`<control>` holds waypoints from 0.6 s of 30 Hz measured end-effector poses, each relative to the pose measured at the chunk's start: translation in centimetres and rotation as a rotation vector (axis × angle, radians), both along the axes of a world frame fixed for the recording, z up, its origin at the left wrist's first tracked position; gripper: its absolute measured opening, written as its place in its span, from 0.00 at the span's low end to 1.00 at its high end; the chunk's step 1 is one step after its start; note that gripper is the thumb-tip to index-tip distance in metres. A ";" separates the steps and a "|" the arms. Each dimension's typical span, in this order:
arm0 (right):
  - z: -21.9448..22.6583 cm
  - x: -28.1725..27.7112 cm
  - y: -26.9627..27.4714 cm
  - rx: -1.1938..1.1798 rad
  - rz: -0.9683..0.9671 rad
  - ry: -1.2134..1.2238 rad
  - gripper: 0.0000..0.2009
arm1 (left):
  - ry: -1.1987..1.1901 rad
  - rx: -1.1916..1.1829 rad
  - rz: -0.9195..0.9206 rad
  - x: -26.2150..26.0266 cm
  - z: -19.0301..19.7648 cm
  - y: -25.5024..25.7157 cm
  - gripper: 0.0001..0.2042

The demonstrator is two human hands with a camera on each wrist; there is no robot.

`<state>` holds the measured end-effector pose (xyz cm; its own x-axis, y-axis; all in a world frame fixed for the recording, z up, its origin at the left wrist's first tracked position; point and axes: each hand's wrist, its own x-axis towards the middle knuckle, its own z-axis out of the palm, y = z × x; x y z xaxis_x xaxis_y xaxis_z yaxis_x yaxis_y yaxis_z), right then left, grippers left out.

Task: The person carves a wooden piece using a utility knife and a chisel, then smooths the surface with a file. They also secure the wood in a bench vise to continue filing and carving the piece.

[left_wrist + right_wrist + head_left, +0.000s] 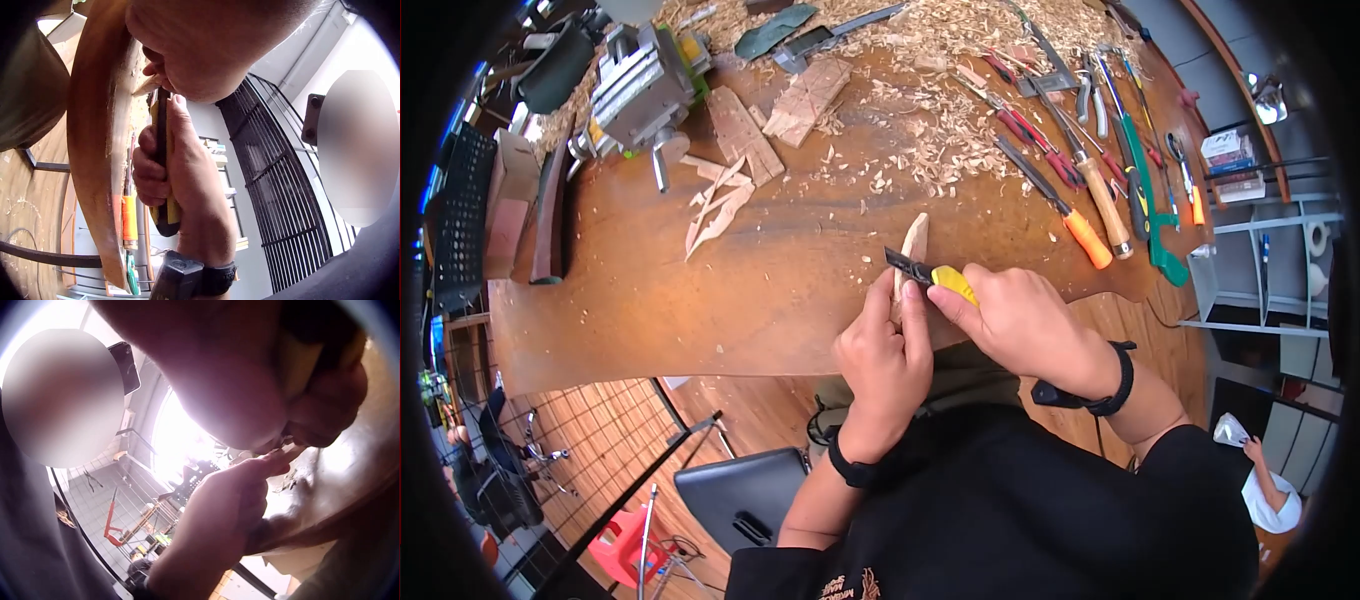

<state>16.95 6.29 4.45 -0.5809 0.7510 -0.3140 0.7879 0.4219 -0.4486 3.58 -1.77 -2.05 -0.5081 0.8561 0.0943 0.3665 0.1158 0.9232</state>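
In the head view my left hand pinches a small pointed piece of pale wood near the front edge of the workbench. My right hand grips a yellow and black utility knife, its dark blade lying across the wood, close to the left fingertips. The left wrist view shows the right fingers wrapped round the knife handle, thumb along it. Seen from the right wrist, the left hand holds the wood tip by its fingertips; its lower part is hidden by fingers.
Wood shavings cover the back of the brown workbench. A metal vise stands back left, beside flat boards and thin wood offcuts. Files, pliers and an orange-handled tool lie at the right.
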 end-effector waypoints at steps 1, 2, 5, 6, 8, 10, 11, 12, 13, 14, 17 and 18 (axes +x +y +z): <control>-0.1 -0.1 0.3 0.012 0.006 -0.001 0.28 | 0.050 0.032 0.004 0.0 -0.2 0.2 0.11; -0.1 -0.3 0.4 0.026 0.008 0.001 0.28 | 0.103 0.066 0.004 0.1 -0.3 0.2 0.11; -0.7 -0.6 0.7 0.080 0.019 -0.016 0.28 | 0.203 0.048 0.027 0.4 0.1 0.2 0.11; -0.9 -0.6 0.7 0.090 0.023 -0.015 0.28 | 0.204 0.057 0.032 0.4 0.3 0.2 0.11; -1.2 -0.5 0.5 0.145 0.023 0.013 0.28 | 0.283 0.031 0.036 0.6 0.2 0.1 0.12; -1.3 -0.5 0.3 0.169 0.017 -0.004 0.28 | 0.320 0.060 0.042 0.7 0.0 0.2 0.12; -1.2 -0.4 0.1 0.184 0.006 -0.024 0.28 | 0.356 0.080 0.043 0.8 -0.1 0.1 0.12; -1.1 -0.2 0.0 0.190 0.009 -0.023 0.28 | 0.357 0.085 0.048 0.8 -0.1 0.1 0.12; -0.9 0.0 -0.1 0.162 0.007 -0.007 0.28 | 0.342 0.085 0.043 0.7 -0.1 0.0 0.11; -0.8 0.2 -0.2 0.132 0.006 0.008 0.28 | 0.328 0.083 0.039 0.7 -0.1 -0.1 0.11; -0.7 1.3 -0.4 0.099 0.007 0.010 0.28 | 0.327 0.080 0.019 0.5 -0.1 -0.3 0.11; -0.9 1.2 -0.2 0.094 0.009 0.004 0.28 | 0.321 0.076 0.020 0.5 -0.3 -0.3 0.11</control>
<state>18.18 6.08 3.60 -0.5886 0.7720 -0.2397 0.7823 0.4692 -0.4098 4.07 -2.02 -2.32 -0.4589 0.8306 0.3154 0.6385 0.0615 0.7671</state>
